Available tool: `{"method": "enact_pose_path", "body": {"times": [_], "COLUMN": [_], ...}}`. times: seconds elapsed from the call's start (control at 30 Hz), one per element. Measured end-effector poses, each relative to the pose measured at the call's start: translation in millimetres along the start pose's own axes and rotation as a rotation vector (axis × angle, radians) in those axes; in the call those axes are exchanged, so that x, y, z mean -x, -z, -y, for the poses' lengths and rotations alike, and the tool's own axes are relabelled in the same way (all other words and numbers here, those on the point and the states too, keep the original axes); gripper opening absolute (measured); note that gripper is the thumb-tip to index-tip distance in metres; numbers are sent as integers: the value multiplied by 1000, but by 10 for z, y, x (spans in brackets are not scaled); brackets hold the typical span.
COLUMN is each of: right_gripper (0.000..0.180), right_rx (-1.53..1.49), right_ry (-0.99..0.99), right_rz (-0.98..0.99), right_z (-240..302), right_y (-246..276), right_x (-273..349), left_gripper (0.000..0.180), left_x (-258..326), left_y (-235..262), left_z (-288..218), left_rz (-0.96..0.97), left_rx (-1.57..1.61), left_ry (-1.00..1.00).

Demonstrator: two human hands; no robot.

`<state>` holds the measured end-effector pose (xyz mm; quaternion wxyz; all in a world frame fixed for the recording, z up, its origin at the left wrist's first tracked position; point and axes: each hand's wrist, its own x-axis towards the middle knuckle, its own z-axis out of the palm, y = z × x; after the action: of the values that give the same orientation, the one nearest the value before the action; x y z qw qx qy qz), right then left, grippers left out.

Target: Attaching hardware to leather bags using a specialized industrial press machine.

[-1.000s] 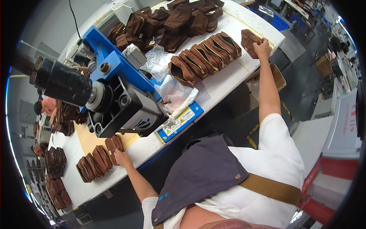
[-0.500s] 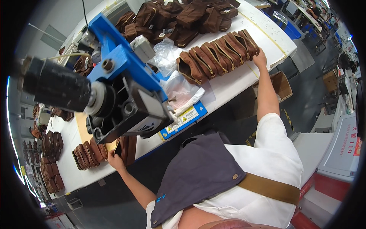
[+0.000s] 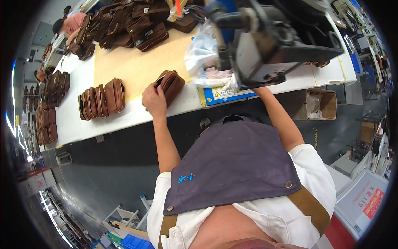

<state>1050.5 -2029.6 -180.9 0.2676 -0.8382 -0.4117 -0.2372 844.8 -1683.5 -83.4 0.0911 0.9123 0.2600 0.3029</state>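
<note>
My left hand (image 3: 154, 101) is closed on the left side of a brown zippered pouch (image 3: 173, 89), which stands tilted at the table's near edge with its zip open. To the left of it, a row of several similar brown pouches (image 3: 99, 99) stands close together on the white table. My right forearm (image 3: 277, 111) reaches up behind the black and blue machine (image 3: 269, 50). That machine hides the fingers of my right hand, so whatever they touch cannot be seen.
Dark brown pouches lie heaped (image 3: 141, 25) at the back of the table (image 3: 74, 124). A yellowish sheet (image 3: 124, 62) covers its middle. Clear plastic bags (image 3: 201, 54) sit beside the machine. Below the table at right stands a cardboard box (image 3: 327, 103). Another person (image 3: 74, 23) is at the far left.
The view has turned left, so the machine now appears farther right and covers most of the right-hand pouch row. My right hand has gone from that row's end to behind the machine.
</note>
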Motion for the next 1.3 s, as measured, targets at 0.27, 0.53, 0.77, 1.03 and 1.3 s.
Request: {"method": "enact_pose_path", "body": {"times": [0.27,0.53,0.77,1.03,1.3], "right_gripper": [11,11,9,14,32], "right_rx": [-434,-479,-541,-236,-573], "right_ry": [-171,105,-152,-52,-238], "right_rz": [635,666,345,237,-186], "right_z": [861,699,720,347,-1200], "right_y": [-293,-430,-388,-436,1081], "right_x": [-809,-871,-773,-339,-1469], "left_gripper": [34,31,26,30,24], "left_x": [183,238,315,248,113], "left_y": [42,204,200,285,373], "left_z": [-175,-236,-232,-373,-209], "left_rz": [150,315,287,266,-16], "left_rx": [67,154,183,205,276], "left_ry": [-81,-211,-167,-170,232]}}
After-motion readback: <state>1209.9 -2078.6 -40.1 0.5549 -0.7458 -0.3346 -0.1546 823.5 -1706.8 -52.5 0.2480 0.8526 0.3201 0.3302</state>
